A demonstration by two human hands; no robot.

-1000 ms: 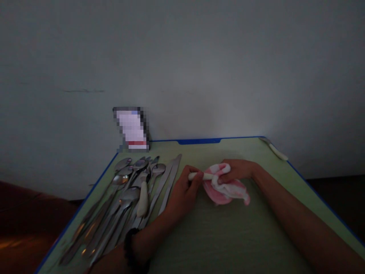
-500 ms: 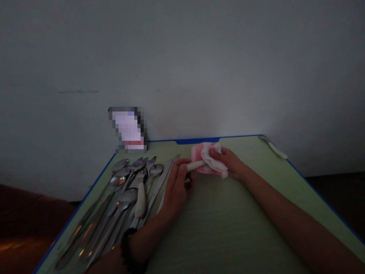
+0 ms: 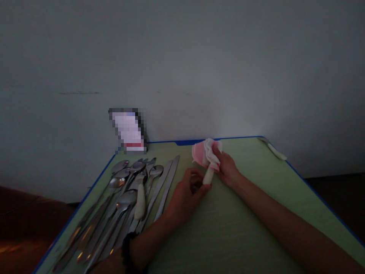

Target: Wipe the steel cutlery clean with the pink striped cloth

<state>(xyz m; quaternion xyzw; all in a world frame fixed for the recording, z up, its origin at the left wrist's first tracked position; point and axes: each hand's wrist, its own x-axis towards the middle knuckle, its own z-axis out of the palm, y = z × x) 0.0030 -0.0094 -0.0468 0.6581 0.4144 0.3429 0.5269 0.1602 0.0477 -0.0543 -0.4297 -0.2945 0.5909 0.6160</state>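
Observation:
In front of me my right hand (image 3: 226, 165) grips a pink and white cloth (image 3: 201, 152), bunched around the upper part of a white-handled utensil (image 3: 208, 176). The cloth hides the utensil's head, so its kind does not show. My left hand (image 3: 185, 194) has its fingers curled and its thumb at the lower end of the white handle, which tilts down toward me. Left of this hand lie metal table knives (image 3: 169, 182), spoons (image 3: 125, 199) and a white-handled piece of cutlery (image 3: 140, 201).
The pale green table (image 3: 228, 228) has a blue edge and stands against a grey wall (image 3: 182, 76). A phone-like device (image 3: 128, 131), blurred out, leans at the back left. Another white-handled utensil (image 3: 276, 151) lies at the far right edge.
The handle has swung from pointing left to pointing down toward me. My left hand has moved right and nearer to me with its end, uncovering a knife. The cloth has turned too.

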